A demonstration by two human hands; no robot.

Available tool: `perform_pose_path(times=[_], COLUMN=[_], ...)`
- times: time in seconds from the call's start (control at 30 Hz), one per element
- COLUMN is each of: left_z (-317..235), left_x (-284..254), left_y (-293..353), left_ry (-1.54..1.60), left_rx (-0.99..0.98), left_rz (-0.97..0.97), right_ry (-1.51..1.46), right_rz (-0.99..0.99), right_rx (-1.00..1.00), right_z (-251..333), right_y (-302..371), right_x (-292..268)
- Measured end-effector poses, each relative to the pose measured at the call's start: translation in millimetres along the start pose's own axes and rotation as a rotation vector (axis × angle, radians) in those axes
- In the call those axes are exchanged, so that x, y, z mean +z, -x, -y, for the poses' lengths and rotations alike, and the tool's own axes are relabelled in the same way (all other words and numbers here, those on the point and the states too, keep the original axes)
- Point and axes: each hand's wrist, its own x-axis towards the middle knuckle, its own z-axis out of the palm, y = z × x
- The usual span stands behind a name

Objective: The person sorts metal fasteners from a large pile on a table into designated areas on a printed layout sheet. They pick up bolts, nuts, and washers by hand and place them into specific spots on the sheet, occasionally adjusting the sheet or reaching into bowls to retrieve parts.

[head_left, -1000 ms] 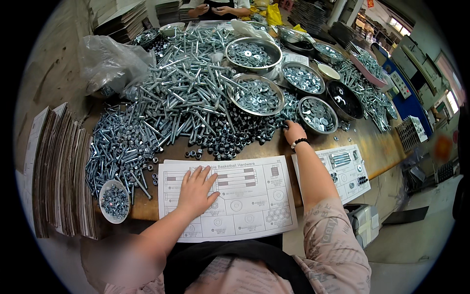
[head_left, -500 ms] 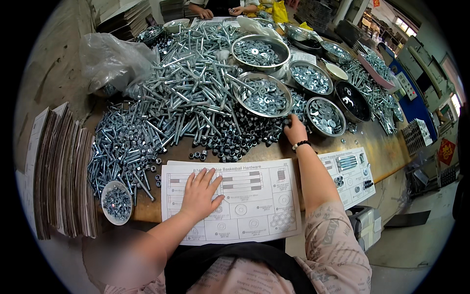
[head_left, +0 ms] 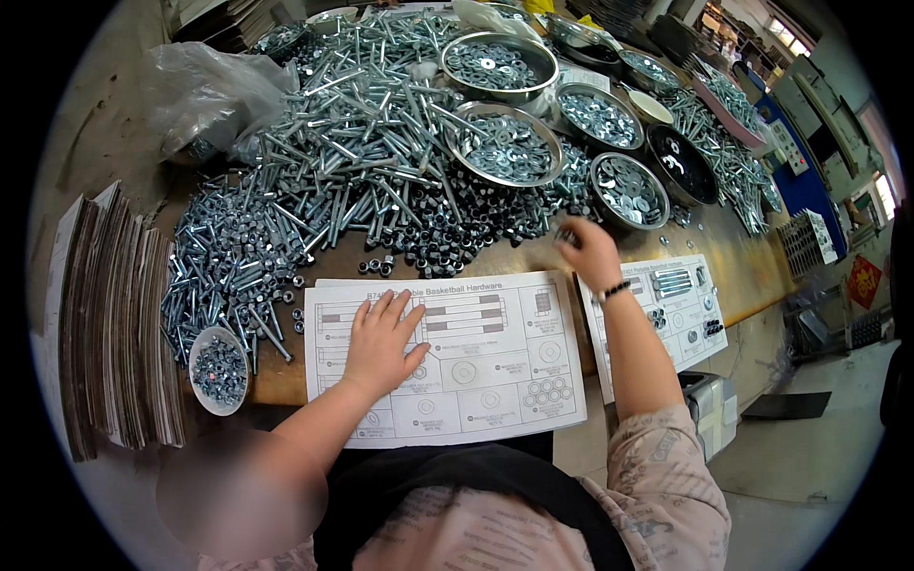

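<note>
My left hand (head_left: 381,344) lies flat with fingers spread on a printed hardware sheet (head_left: 490,378) at the table's front edge. The sheet carries outline drawings of bolts, washers and nuts. My right hand (head_left: 592,253) is over the wooden table, just below a steel bowl of large washers (head_left: 628,188). Its fingers are curled together; a small dark thing shows at the fingertips, too small to make out. Left of that hand spreads a heap of dark-ringed lock nuts (head_left: 438,238). Behind the nuts rises a big pile of long bolts (head_left: 362,124).
A second sheet (head_left: 690,324) with small hardware on it lies under my right forearm. More bowls of washers (head_left: 505,145) stand behind. At the left are a white bowl of nuts (head_left: 219,371), short bolts (head_left: 214,252), a plastic bag (head_left: 214,95) and stacked cardboard (head_left: 114,324).
My right hand has drawn back from the edge of the nut heap and the washer bowl, slightly right and toward me. My left hand stays on the sheet. The view has tipped down slightly.
</note>
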Motion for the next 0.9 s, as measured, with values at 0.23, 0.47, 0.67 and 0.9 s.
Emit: perform_pose_path(times=[0.23, 0.47, 0.67, 0.9], left_z=[-1, 1, -1, 0], left_x=[5, 7, 5, 7], left_y=[-3, 0, 0, 0], left_ry=[0.026, 0.000, 0.006, 0.007], left_rx=[0.030, 0.023, 0.031, 0.031], left_rz=[-0.022, -0.040, -0.047, -0.049], right_ry=[0.260, -0.099, -0.090, 0.115], right_rz=[0.243, 0.190, 0.421, 0.457], right_rx=[-0.078, 0.233, 0.238, 0.311], right_z=[34, 42, 22, 38], right_y=[85, 73, 52, 46], right_x=[-12, -21, -20, -8])
